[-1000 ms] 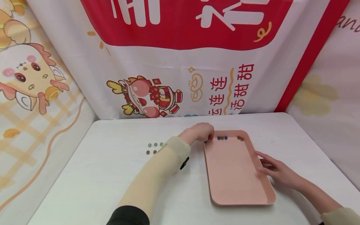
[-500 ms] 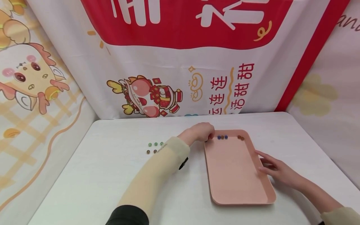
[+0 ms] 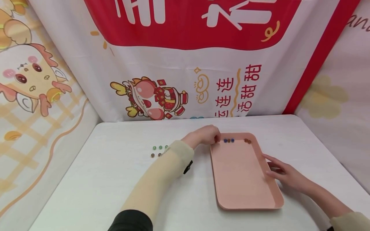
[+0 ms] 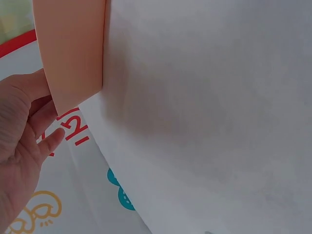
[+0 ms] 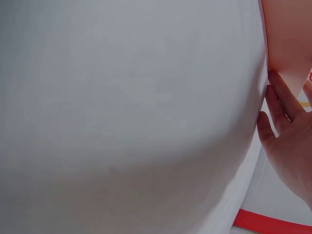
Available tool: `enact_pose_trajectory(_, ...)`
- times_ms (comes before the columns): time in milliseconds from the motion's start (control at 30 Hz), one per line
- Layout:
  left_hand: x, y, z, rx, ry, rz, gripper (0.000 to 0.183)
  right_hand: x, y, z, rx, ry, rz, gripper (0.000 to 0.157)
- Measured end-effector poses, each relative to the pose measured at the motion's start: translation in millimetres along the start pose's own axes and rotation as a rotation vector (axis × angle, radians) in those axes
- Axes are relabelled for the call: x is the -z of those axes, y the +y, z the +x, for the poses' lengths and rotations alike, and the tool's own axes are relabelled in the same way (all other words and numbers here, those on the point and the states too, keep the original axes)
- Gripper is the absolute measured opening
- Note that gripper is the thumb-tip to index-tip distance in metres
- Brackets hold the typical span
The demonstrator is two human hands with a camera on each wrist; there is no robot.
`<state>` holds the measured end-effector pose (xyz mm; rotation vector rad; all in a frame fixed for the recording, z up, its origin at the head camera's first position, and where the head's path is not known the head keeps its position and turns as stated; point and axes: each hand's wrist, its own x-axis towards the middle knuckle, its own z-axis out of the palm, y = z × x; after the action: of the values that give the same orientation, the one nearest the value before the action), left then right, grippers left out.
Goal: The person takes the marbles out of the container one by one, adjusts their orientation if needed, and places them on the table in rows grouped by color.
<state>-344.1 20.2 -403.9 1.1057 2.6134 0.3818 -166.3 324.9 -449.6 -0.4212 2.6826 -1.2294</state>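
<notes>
A pink rectangular tray point(image 3: 245, 179) lies on the white table. At its far left corner is my left hand point(image 3: 205, 134), with bent fingers reaching over the rim; their tips and anything between them are hidden. In the left wrist view, the tray's wall point(image 4: 73, 53) covers those fingertips, while the little finger hangs free. My right hand point(image 3: 286, 176) rests against the tray's right side with fairly straight fingers. Inside, along the far wall, sit two blue marbles with a brown marble point(image 3: 229, 140) between them. Two more brown marbles point(image 3: 247, 141) lie by the far right corner.
Left of the tray, green marbles point(image 3: 160, 147) form a row on the table point(image 3: 95, 179), with brown marbles point(image 3: 153, 155) in a nearer row. My left sleeve point(image 3: 162, 173) partly covers both rows. A printed cloth point(image 3: 173, 61) hangs behind the table's far edge.
</notes>
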Motion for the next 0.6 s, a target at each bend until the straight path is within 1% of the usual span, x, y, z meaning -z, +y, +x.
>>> enact_pose_trajectory(300,-1.1,2.4,-0.6,-0.012,0.013,0.040,0.019,-0.1,-1.6,0.6,-0.025,0.000,-0.005,0.069)
enact_pose_trajectory(367,-1.4,2.5,-0.4,-0.009,0.013,0.035,0.019,0.3,-1.6,0.8,-0.012,-0.004,-0.009,0.069)
enact_pose_trajectory(567,-3.7,2.5,0.7,0.000,-0.015,0.020,0.020,-0.9,1.0,0.4,-0.004,0.001,-0.005,0.069)
enact_pose_trajectory(600,-5.0,2.2,0.8,0.001,-0.020,0.019,0.019,-1.4,1.4,0.2,-0.014,0.003,-0.002,0.069)
